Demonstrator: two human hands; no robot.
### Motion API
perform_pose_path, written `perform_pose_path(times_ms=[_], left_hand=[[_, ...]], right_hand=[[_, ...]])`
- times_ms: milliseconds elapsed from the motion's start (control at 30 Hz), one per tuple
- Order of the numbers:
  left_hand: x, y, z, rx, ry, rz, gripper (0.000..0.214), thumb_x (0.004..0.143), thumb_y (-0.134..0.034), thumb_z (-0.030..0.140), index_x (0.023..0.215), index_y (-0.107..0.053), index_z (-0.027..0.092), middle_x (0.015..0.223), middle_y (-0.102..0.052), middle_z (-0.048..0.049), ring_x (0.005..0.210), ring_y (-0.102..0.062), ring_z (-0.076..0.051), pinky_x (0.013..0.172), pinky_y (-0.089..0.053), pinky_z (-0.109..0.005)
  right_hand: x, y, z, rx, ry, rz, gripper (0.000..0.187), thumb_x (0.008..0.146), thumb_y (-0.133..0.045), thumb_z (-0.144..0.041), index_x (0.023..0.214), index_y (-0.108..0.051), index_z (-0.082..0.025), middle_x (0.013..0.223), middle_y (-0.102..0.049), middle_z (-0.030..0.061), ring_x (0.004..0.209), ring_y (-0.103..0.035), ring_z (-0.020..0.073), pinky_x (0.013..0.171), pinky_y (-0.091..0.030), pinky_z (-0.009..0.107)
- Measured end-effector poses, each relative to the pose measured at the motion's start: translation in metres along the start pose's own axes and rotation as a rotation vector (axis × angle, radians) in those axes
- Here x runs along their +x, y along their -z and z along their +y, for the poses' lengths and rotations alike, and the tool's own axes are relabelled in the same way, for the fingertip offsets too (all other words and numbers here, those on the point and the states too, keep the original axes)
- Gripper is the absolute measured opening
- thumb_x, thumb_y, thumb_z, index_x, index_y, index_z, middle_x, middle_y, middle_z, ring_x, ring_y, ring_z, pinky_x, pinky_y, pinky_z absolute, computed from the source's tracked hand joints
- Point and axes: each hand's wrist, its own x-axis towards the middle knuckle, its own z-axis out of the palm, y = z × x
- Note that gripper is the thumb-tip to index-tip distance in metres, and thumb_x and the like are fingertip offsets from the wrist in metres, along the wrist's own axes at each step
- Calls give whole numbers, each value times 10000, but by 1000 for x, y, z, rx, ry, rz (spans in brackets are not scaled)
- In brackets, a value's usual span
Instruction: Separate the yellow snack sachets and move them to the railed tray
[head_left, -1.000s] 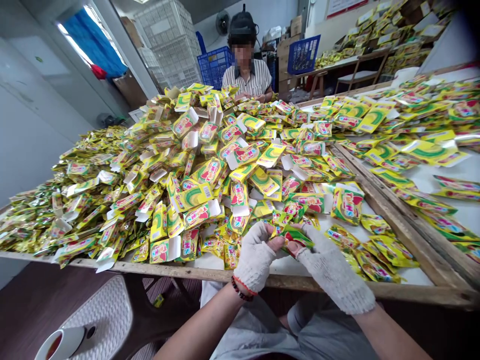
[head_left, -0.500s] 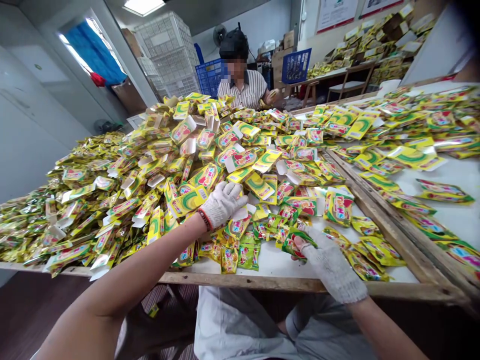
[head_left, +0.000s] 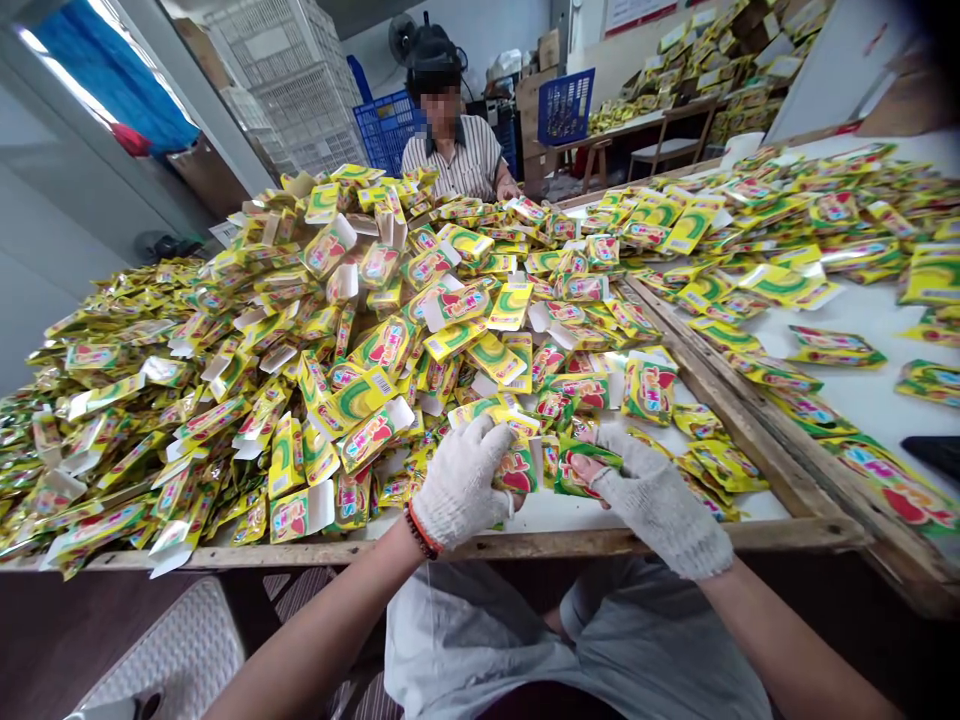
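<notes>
My left hand [head_left: 465,478], in a white knitted glove, has its fingers closed around a small yellow box [head_left: 516,468] with a red printed fruit. Facing it, my right hand [head_left: 664,500], in a fingertip-less white glove, grips a shiny green and yellow packet [head_left: 579,466] between thumb and fingers. The box and the packet are close together above the table's front edge; a narrow gap separates them. Behind the hands spreads a large heap of small yellow boxes [head_left: 375,345], several with white flaps standing open. Shiny yellow packets [head_left: 724,462] lie beside my right hand.
A wooden rail [head_left: 720,420] divides the white tabletop, with more packets and boxes [head_left: 836,345] beyond it. Wooden edging [head_left: 555,543] runs along the front. A person in a striped shirt [head_left: 469,160] sits opposite. Blue crates [head_left: 566,105] and stacked white crates [head_left: 285,90] stand behind.
My left hand has drawn back from the heap towards me and now holds a box near the packet. My right hand keeps the packet. The view has shifted a little.
</notes>
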Motion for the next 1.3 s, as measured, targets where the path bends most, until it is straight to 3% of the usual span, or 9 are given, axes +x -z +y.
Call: perform_pose_path(times_ms=[100,200,367,600,767,967,1067,1167,1300], left_hand=[[0,-1,5,-17,-27,-12,607,641,-715,358,1186,-508,193,1152,-533,-109,1030,-531,-297,861,-468,-415],[0,-5,13,4,-54,-15,578,631,-720,336,1160,-524,206,1133,-540,-99,1048,-525,-301,889,-460,-428],[-4,-20,24,-57,45,27,523,632,-731,363,1091,-537,202,1091,-549,-79,992,-535,-277,843,-481,-403],[-4,-29,23,-169,60,114,526,668,-695,345,1139,-509,202,1126,-543,-80,1046,-528,-265,899,-472,-387],[-7,-29,22,-89,106,156,583,658,-703,330,1189,-500,200,1081,-531,-81,1009,-522,-274,867,-474,-406],[-8,-24,26,-20,-5,116,638,662,-708,323,1249,-480,213,1128,-522,-94,1036,-501,-293,884,-457,-435],[-5,-19,24,-16,68,126,632,657,-706,311,1241,-484,213,1116,-524,-96,1038,-505,-297,888,-454,-438],[-5,-16,24,-5,98,123,610,670,-689,302,1239,-488,214,1103,-526,-100,1034,-512,-301,875,-457,-443],[-7,-20,29,-13,18,103,604,687,-666,272,1262,-488,221,1156,-517,-114,1064,-506,-311,899,-447,-458]], right_hand=[[4,5,1,-121,54,-125,287,801,-592,-364,1030,-689,-221,1066,-710,80,1014,-647,277,907,-507,424],[7,4,-7,-238,146,-208,264,805,-580,-337,1010,-702,-221,1020,-724,88,948,-669,278,841,-527,387],[9,-5,-11,-442,181,-34,256,867,-520,-352,991,-681,-196,903,-721,129,844,-677,291,721,-519,363],[-2,-19,-5,-419,255,144,258,913,-480,-343,1007,-650,-174,944,-714,115,860,-663,252,755,-507,345],[-6,-13,-13,-370,302,-3,260,914,-451,-230,1068,-654,-177,1019,-688,95,942,-637,217,827,-495,321],[-2,-3,-19,-238,175,-98,226,824,-514,-195,952,-699,-176,968,-708,84,924,-642,236,865,-494,357],[-3,1,-27,-5,-32,-150,295,839,-531,-298,1075,-671,-192,921,-722,53,756,-662,191,668,-531,293],[-8,2,-30,140,-218,-284,338,850,-523,-370,1106,-645,-187,588,-658,-12,477,-571,136,449,-435,228],[-13,-7,-22,236,-194,-588,280,861,-505,-410,890,-636,-164,387,-525,-53,334,-454,102,383,-337,199]])
